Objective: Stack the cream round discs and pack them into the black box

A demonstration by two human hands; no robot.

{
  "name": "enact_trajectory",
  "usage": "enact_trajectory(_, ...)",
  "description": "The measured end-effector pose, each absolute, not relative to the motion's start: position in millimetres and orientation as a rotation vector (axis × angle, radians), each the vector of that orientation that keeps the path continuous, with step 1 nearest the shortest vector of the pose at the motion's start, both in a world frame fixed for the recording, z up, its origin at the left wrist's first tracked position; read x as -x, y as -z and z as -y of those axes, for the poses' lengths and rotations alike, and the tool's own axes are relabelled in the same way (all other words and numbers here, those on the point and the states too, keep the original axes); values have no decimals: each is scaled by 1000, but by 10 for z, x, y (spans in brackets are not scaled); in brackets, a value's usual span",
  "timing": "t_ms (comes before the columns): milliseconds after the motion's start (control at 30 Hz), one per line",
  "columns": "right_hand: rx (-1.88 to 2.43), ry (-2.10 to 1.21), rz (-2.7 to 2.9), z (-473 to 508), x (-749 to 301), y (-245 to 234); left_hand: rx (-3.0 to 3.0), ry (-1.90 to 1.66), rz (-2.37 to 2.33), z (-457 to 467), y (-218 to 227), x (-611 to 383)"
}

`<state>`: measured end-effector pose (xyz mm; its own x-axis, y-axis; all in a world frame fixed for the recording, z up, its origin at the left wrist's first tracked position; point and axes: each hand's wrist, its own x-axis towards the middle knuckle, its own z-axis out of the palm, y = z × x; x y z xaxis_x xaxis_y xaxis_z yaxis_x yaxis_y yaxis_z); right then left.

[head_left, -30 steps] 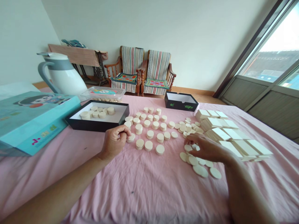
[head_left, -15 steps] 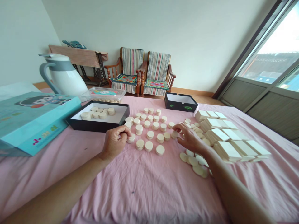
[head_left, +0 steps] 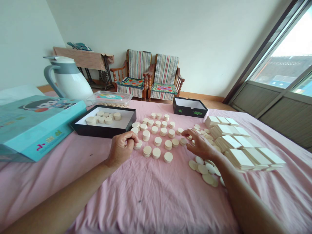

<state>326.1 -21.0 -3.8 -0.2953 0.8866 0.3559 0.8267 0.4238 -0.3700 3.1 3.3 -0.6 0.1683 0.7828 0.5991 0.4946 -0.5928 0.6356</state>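
Note:
My left hand is curled into a loose fist on the cloth, its knuckles against a short stack of round wooden discs. I see nothing sticking out of it. My right hand is open, palm down, its thumb and fingers apart, over loose discs. Just left of its thumb lies a pale disc. Between the hands stand several low disc stacks in uneven rows. More loose discs lie in a heap beside my right forearm; the forearm hides part of it.
Rectangular wooden pieces are piled on the right. A black box with disc stacks inside sits left, near a teal box, a clear container and a white jug. Another black box stands behind, on the pink cloth.
My right hand's fingers have come away from the pale disc, which now lies uncovered to their left. My left hand keeps its place by the stack. The whole view has shifted slightly.

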Motion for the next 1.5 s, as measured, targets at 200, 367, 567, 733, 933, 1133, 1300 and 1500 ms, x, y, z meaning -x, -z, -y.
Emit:
enact_trajectory(200,1475,-182,2221,240,-3230,38,-2165,-1400,-1208,-47,16,-26)
enact_trajectory(367,1440,-167,2200,232,-3223,32,-2169,-1405,-1207,-44,19,-30)
enact_trajectory(567,1465,-148,2178,218,-3195,76,-2169,-1399,-1206,-37,11,-28)
enact_trajectory(733,1485,-162,2162,214,-3210,68,-2168,-1407,-1198,-45,19,-20)
enact_trajectory(933,1615,-302,2168,377,-3361,-151,-2164,-1414,-1188,-62,40,-19)
enact_trajectory(1133,1698,-525,2397,691,-3546,-288,-2164,-1409,-1182,-53,34,-29)
enact_trajectory(1300,1822,-510,2443,743,-3473,-321,-2143,-1407,-1191,-60,37,-28)
enact_trajectory(1500,1802,-520,2441,722,-3438,-358,-2140,-1403,-1195,-60,42,-24)
